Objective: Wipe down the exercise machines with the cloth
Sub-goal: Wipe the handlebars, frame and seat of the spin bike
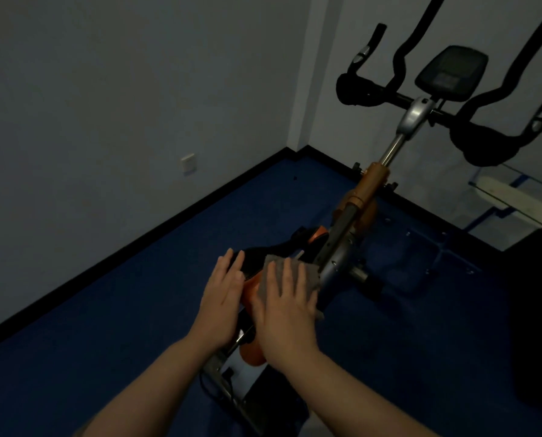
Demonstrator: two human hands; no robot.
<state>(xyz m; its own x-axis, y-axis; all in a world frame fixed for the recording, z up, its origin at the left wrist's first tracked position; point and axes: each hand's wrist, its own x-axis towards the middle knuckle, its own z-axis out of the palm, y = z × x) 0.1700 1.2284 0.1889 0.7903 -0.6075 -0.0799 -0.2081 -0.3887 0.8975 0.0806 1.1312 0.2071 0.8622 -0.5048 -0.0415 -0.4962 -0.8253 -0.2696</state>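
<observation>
A blue floor (137, 310) and grey walls (105, 89) are seen around an exercise bike (342, 247), whose black handlebars (480, 143) and console (452, 74) stand well beyond the hands, past the silver and orange stem (373, 187). Nearer, directly under the hands, the orange frame cover (250, 288) is being worked on. A grey cloth (307, 275) is spread flat on this cover and pressed down by the right hand (285, 307), whose fingers are laid out straight and slightly fanned; nothing is gripped, and the flat palm probably serves to keep as much cloth as possible against the surface. Just left of the cloth, the left hand (222, 298) is rested with straight fingers against the side of the cover, holding nothing, apparently placed there as a brace. The wiping appears to be in hand on this part, with the handlebars and console still to be reached.
</observation>
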